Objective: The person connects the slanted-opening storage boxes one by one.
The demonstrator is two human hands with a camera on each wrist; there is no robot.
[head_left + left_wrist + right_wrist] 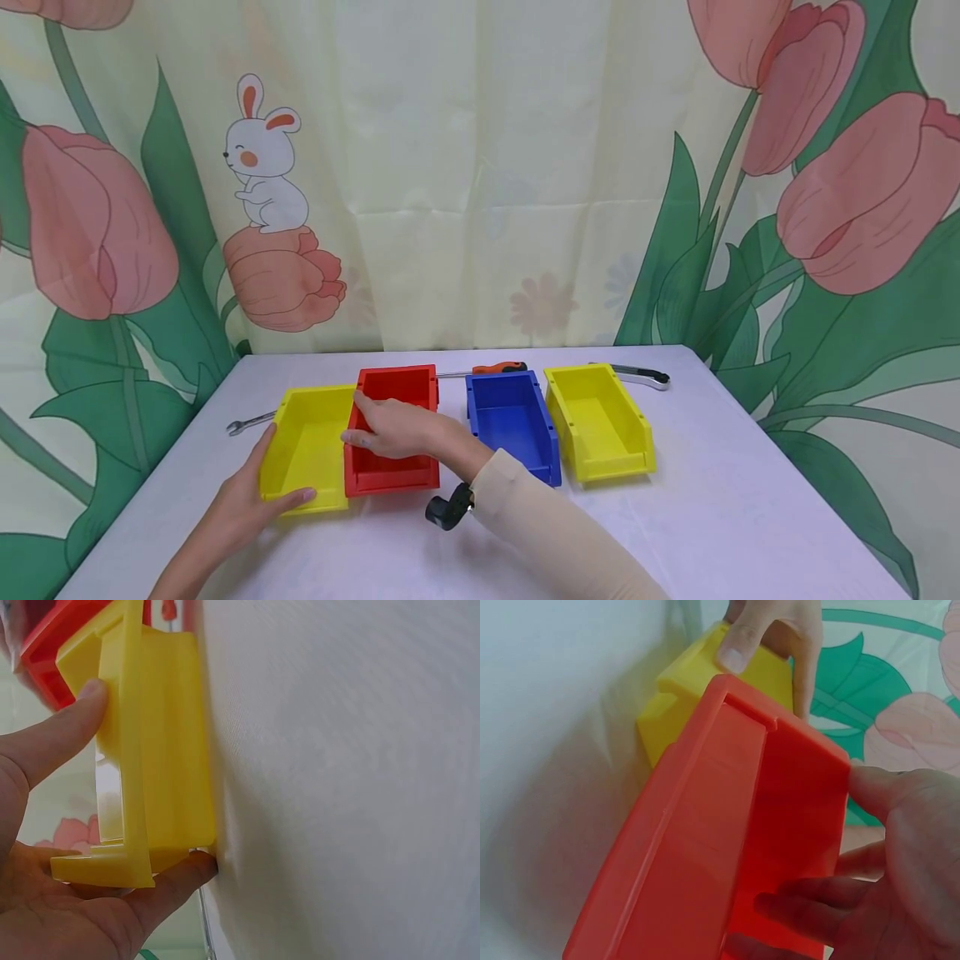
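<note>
My left hand (238, 504) grips a yellow plastic bin (306, 450) at the left of the table. Its thumb lies over the near rim, while the fingers run along the left side and low against the wall (176, 750). Directly right of it stands a red bin (393, 479), slightly overlapping the yellow one in the head view. My right hand (401, 427) reaches across to the red bin's left wall. In the right wrist view, its thumb is at the red rim and several fingers extend inside the bin.
A blue bin (513, 417) and a second yellow bin (600, 417) stand to the right. Behind the bins lie an orange-and-black handled screwdriver (498, 367) and a dark-handled ratchet wrench (641, 375). A metal wrench (247, 422) lies left, partly hidden. A patterned curtain (480, 167) hangs behind.
</note>
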